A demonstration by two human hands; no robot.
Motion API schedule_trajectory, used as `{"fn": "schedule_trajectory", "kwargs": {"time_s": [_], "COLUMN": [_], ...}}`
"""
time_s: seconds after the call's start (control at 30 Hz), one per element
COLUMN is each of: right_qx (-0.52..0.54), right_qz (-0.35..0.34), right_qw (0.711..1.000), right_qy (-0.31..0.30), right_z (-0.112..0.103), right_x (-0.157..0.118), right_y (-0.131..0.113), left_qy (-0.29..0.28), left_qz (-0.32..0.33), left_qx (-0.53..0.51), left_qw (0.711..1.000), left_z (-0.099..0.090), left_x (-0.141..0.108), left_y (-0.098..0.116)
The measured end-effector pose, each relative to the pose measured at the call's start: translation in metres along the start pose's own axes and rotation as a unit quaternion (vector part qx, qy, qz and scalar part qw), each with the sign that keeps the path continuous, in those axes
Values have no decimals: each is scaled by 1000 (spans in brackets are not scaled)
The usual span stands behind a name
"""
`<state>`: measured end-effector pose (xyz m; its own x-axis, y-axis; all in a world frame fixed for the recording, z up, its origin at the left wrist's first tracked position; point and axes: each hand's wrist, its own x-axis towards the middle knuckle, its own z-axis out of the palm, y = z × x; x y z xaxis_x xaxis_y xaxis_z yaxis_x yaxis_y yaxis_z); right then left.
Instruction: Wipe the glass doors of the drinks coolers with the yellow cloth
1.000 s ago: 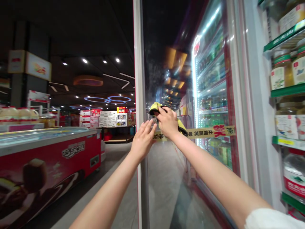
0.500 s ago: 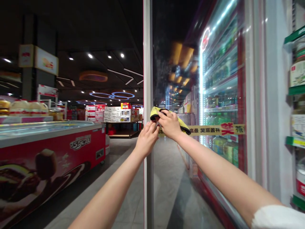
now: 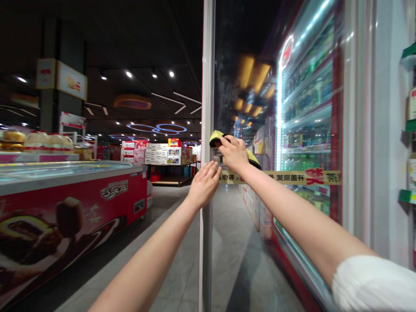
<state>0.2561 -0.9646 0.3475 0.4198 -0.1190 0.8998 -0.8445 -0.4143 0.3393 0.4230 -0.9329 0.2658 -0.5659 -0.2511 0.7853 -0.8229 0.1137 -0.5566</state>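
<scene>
My right hand holds a yellow cloth with a black border against the glass door, close to the door's upright metal frame. A corner of the cloth shows above my fingers, and another part sticks out behind my wrist. Lower and to the left, my left hand grips the door's frame, its fingers laid across the front and its thumb out of sight. A yellow printed strip with reversed lettering runs across the glass, just below my right hand.
On the left stands a red ice cream freezer, with large bottles beyond it. Stacked boxes sit on a display table farther back. To the right is a lit drinks cooler showing in the glass, then a shelf edge.
My right hand and the cloth have moved up the glass, away from my left hand, which stays on the frame. The whole view has shifted slightly, with the door now farther right.
</scene>
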Motion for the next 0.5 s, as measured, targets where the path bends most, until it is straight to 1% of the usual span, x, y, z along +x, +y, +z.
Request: {"fn": "schedule_trajectory", "kwargs": {"time_s": [0.07, 0.13, 0.2, 0.3, 0.4, 0.5], "right_qx": [1, 1, 2, 5, -3, -14], "right_qz": [38, 65, 72, 62, 55, 88], "right_qw": [999, 997, 997, 998, 998, 995], "right_qy": [19, 29, 27, 16, 18, 40], "right_z": [-8, -12, -12, -9, -14, -24], "right_x": [18, 26, 24, 14, 19, 27], "right_y": [3, -1, -10, -18, -10, 5], "left_qy": [-1, -3, -8, -14, -20, -25], "left_qz": [-10, -24, -35, -46, -44, -45], "left_qx": [3, 8, 11, 16, 28, 33], "left_qw": [1000, 1000, 999, 999, 998, 998], "left_z": [-5, -10, -13, -17, -17, -18], "left_x": [7, 15, 22, 26, 24, 22], "left_y": [-1, -2, -2, 1, 3, 4]}}
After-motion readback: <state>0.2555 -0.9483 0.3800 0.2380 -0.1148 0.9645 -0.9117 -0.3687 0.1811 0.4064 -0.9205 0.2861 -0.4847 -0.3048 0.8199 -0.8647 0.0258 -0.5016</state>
